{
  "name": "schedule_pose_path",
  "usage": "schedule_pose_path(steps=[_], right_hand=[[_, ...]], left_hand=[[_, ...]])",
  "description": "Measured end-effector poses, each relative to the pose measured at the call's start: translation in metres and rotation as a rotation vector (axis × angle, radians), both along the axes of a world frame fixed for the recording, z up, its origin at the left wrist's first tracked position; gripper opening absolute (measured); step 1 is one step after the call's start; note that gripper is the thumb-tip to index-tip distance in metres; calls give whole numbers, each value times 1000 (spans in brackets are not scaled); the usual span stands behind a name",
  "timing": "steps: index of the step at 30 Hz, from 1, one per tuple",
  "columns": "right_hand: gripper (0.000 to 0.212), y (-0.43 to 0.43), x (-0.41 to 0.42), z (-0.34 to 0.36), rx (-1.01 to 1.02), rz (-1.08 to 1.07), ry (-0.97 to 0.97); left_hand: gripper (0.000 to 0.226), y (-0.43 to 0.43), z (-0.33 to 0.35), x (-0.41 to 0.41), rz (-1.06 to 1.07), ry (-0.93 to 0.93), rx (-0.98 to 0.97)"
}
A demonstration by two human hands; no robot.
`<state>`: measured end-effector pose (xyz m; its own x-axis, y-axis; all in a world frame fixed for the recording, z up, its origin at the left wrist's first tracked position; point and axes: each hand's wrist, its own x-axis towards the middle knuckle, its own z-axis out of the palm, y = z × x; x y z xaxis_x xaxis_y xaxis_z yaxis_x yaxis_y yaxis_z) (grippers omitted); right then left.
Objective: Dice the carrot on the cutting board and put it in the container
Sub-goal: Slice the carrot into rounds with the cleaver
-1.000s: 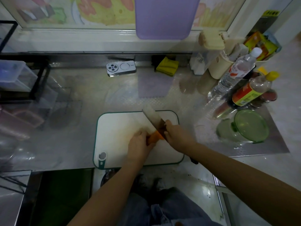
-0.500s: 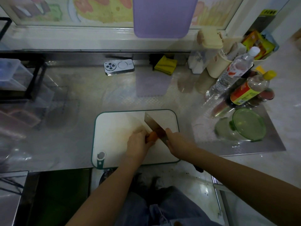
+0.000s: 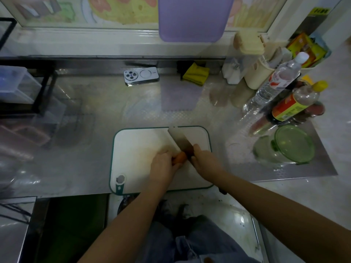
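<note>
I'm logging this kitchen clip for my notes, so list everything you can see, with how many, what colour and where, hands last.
counter: one, steel, across the view
cutting board: one, white with green rim, front centre
carrot: one piece, orange, on the board between the hands
knife: one, steel blade, over the board beside the carrot
container: one, clear with green lid, right of the board
phone: one, silver, back centre
cloth: one, yellow, right of the phone
purple board: one, against the window
water bottle: one, clear, white cap, back right
sauce bottle: one, dark, yellow cap, behind the container
left hand: holds the carrot
right hand: grips the knife
</note>
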<state>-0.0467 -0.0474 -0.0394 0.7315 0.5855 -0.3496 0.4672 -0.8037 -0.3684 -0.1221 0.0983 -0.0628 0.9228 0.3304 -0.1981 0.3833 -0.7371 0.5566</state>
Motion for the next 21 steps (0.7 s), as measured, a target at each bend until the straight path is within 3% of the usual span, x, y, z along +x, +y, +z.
schedule_pose_path(steps=[8,14,21], right_hand=[[28,-4,6,27,-74,123,-42],[23,-17,-4,32,-137,133,-25],[32,-1,-6,10,-129,78,1]], left_hand=[[23,1,2,1,7,21,-47],[25,2,1,2,-2,22,-43],[22,0,3,2,6,22,-33]])
